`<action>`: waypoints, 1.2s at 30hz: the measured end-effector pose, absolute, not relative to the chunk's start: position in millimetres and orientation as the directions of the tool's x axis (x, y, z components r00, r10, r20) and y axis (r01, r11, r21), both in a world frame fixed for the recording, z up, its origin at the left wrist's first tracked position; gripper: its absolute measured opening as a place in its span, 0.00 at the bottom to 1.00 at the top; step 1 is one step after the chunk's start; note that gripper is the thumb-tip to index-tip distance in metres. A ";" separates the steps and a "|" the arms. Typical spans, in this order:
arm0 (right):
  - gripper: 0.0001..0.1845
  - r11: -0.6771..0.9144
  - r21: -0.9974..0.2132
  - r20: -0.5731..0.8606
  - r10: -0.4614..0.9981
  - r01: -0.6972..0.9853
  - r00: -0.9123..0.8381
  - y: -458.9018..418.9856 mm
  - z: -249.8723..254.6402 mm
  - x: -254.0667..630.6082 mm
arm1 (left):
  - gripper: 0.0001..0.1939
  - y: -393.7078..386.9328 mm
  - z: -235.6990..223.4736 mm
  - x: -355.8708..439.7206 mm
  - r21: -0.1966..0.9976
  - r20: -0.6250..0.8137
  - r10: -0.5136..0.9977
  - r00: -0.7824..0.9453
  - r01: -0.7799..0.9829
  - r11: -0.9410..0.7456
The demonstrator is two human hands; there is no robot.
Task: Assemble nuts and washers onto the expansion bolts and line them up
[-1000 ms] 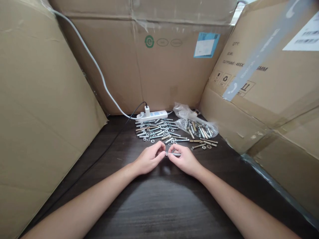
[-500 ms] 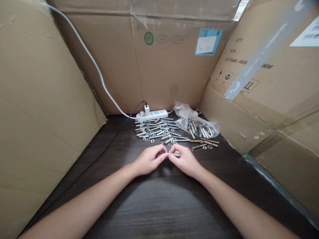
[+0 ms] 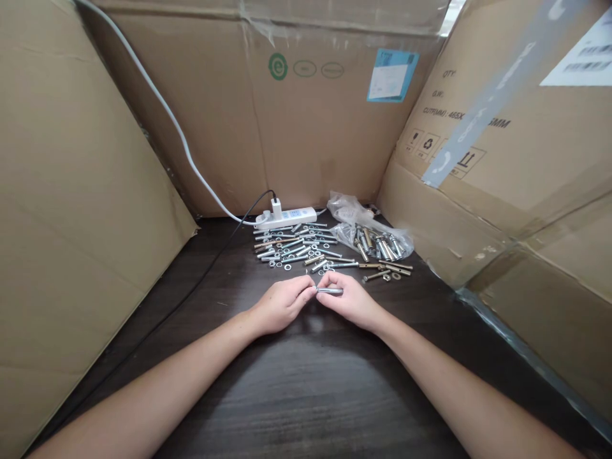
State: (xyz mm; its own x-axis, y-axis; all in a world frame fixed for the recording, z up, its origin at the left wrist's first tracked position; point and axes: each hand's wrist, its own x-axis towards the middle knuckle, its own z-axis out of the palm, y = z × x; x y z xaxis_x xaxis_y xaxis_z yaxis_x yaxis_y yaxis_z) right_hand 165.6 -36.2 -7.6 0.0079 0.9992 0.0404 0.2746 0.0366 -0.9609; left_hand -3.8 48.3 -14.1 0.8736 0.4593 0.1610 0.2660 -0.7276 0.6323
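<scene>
In front of the hardware, my right hand [image 3: 348, 298] pinches a silver expansion bolt [image 3: 331, 291], which lies level across its fingers. My left hand [image 3: 287, 303] is closed in a pinch at the bolt's left end, its fingertips meeting those of the right. Whatever small part sits between the left fingertips is hidden. Just beyond the hands, long bolts [image 3: 329, 252], metal sleeves, nuts and washers [image 3: 287, 268] lie spread on the dark table [image 3: 306, 389]. A loose bolt [image 3: 377, 276], a nut [image 3: 386, 278] and a washer [image 3: 396, 276] lie right of my right hand.
A clear plastic bag [image 3: 351, 210] with several expansion bolts [image 3: 382, 245] stands at the back right. Behind the hardware is a white power strip [image 3: 291, 217] with a plug, a white cord and a black cable [image 3: 191, 296]. Cardboard boxes [image 3: 306, 140] wall in the table.
My left fingers have closed together at the bolt's end, where a gap showed between thumb and fingers before. More of the bolt shows in my right hand. The whole view has shifted slightly.
</scene>
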 end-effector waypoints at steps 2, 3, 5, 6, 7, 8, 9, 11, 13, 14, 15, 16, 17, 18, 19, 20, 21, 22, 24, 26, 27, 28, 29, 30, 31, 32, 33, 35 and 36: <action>0.08 0.067 -0.952 0.069 0.998 0.298 -0.002 -36.4 -9.6 166.2 | 0.18 48.3 -14.7 -3.3 0.629 0.165 0.464 0.870 0.270 -0.729; 0.08 0.080 -0.951 0.082 0.997 0.300 -0.005 -36.4 -10.9 166.3 | 0.18 48.3 -14.8 -3.1 0.628 0.168 0.465 0.869 0.270 -0.730; 0.07 0.096 -0.952 0.098 0.995 0.291 -0.010 -36.5 -13.7 166.1 | 0.18 48.1 -14.8 -2.7 0.626 0.172 0.464 0.869 0.267 -0.733; 0.07 0.104 -0.950 0.105 0.994 0.295 -0.013 -36.6 -14.8 165.8 | 0.18 48.1 -14.8 -2.6 0.626 0.171 0.461 0.871 0.265 -0.733; 0.07 0.113 -0.945 0.114 0.993 0.307 -0.013 -36.8 -15.6 165.6 | 0.17 48.0 -14.8 -2.6 0.625 0.172 0.459 0.872 0.263 -0.735; 0.06 0.120 -0.937 0.124 0.992 0.327 -0.010 -37.0 -16.0 165.3 | 0.17 48.0 -14.8 -2.7 0.624 0.173 0.456 0.873 0.261 -0.737; 0.06 0.127 -0.927 0.134 0.991 0.354 -0.004 -37.2 -16.1 165.1 | 0.17 48.0 -14.8 -2.8 0.622 0.174 0.454 0.874 0.260 -0.739; 0.05 0.138 -0.903 0.153 0.988 0.407 0.004 -37.5 -15.7 164.9 | 0.16 48.0 -14.8 -3.2 0.617 0.177 0.454 0.874 0.261 -0.743; 0.04 0.146 -0.885 0.168 0.986 0.442 0.009 -37.7 -14.9 164.8 | 0.16 47.8 -14.3 -3.6 0.613 0.176 0.456 0.873 0.265 -0.744; 0.05 0.148 -0.880 0.172 0.985 0.451 0.011 -37.7 -14.5 164.9 | 0.15 47.5 -13.9 -3.8 0.614 0.174 0.456 0.873 0.266 -0.743; 0.05 0.149 -0.878 0.173 0.985 0.455 0.013 -37.6 -14.1 165.0 | 0.14 47.2 -13.3 -3.9 0.618 0.173 0.458 0.872 0.266 -0.740; 0.05 0.148 -0.876 0.175 0.985 0.458 0.017 -37.5 -13.8 165.1 | 0.13 46.8 -12.6 -4.1 0.624 0.173 0.459 0.871 0.263 -0.736; 0.05 0.146 -0.874 0.176 0.984 0.463 0.022 -37.4 -13.6 165.3 | 0.12 46.3 -12.0 -4.4 0.631 0.175 0.459 0.871 0.258 -0.731; 0.06 0.145 -0.871 0.179 0.984 0.470 0.027 -37.4 -13.4 165.6 | 0.11 45.7 -11.4 -4.7 0.639 0.180 0.461 0.869 0.253 -0.727; 0.06 0.145 -0.867 0.183 0.983 0.477 0.033 -37.3 -13.4 165.7 | 0.10 45.1 -11.1 -5.0 0.646 0.186 0.464 0.866 0.249 -0.722; 0.06 0.145 -0.862 0.189 0.981 0.485 0.041 -37.3 -13.5 165.9 | 0.09 44.7 -10.9 -5.4 0.652 0.191 0.470 0.862 0.246 -0.717; 0.06 0.145 -0.858 0.193 0.980 0.492 0.048 -37.4 -13.7 165.9 | 0.09 44.4 -10.9 -5.8 0.658 0.197 0.477 0.857 0.245 -0.712; 0.06 0.145 -0.857 0.196 0.979 0.495 0.052 -37.4 -13.9 165.8 | 0.10 44.2 -11.1 -6.2 0.664 0.204 0.485 0.850 0.244 -0.707; 0.06 0.146 -0.857 0.194 0.980 0.494 0.047 -37.7 -14.7 165.5 | 0.11 44.6 -11.4 -6.5 0.674 0.220 0.499 0.838 0.240 -0.699; 0.06 0.151 -0.858 0.189 0.982 0.491 0.028 -37.8 -15.5 165.1 | 0.10 45.6 -11.5 -6.0 0.673 0.240 0.490 0.838 0.220 -0.707; 0.05 0.155 -0.857 0.188 0.982 0.491 0.019 -37.9 -15.8 164.9 | 0.09 46.1 -11.5 -5.5 0.667 0.250 0.479 0.841 0.210 -0.715; 0.05 0.156 -0.856 0.186 0.982 0.493 0.013 -37.9 -16.1 164.9 | 0.10 46.5 -11.4 -4.9 0.659 0.255 0.467 0.846 0.202 -0.725; 0.05 0.153 -0.854 0.182 0.983 0.497 0.011 -37.8 -16.3 165.0 | 0.11 46.7 -11.4 -4.3 0.652 0.258 0.458 0.851 0.197 -0.733; 0.05 0.147 -0.852 0.178 0.984 0.502 0.014 -37.7 -16.3 165.1 | 0.12 46.8 -11.6 -4.0 0.648 0.256 0.454 0.854 0.196 -0.736; 0.05 0.140 -0.851 0.173 0.985 0.506 0.019 -37.6 -16.3 165.3 | 0.12 46.6 -11.9 -3.8 0.649 0.250 0.456 0.854 0.201 -0.733; 0.05 0.134 -0.851 0.169 0.985 0.509 0.024 -37.5 -16.1 165.4 | 0.11 46.3 -12.5 -4.0 0.655 0.243 0.462 0.853 0.207 -0.727; 0.04 0.128 -0.852 0.166 0.986 0.508 0.030 -37.5 -15.8 165.5 | 0.09 45.9 -13.2 -4.4 0.660 0.237 0.468 0.851 0.212 -0.720; 0.04 0.123 -0.858 0.163 0.986 0.499 0.037 -37.6 -15.0 165.2 | 0.09 45.5 -14.6 -5.6 0.668 0.237 0.480 0.845 0.217 -0.711; 0.03 0.122 -0.860 0.162 0.986 0.495 0.037 -37.8 -14.4 165.0 | 0.10 45.6 -15.2 -6.1 0.671 0.242 0.489 0.838 0.220 -0.708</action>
State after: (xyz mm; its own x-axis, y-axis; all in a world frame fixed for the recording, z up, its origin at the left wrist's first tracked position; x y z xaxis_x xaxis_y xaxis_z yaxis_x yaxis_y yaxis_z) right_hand 165.0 -37.8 -14.4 0.0374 0.9862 0.1616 0.4952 0.1221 -0.8601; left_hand -6.1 45.6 -15.2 0.8381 0.4890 0.2419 0.2195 -0.7082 0.6710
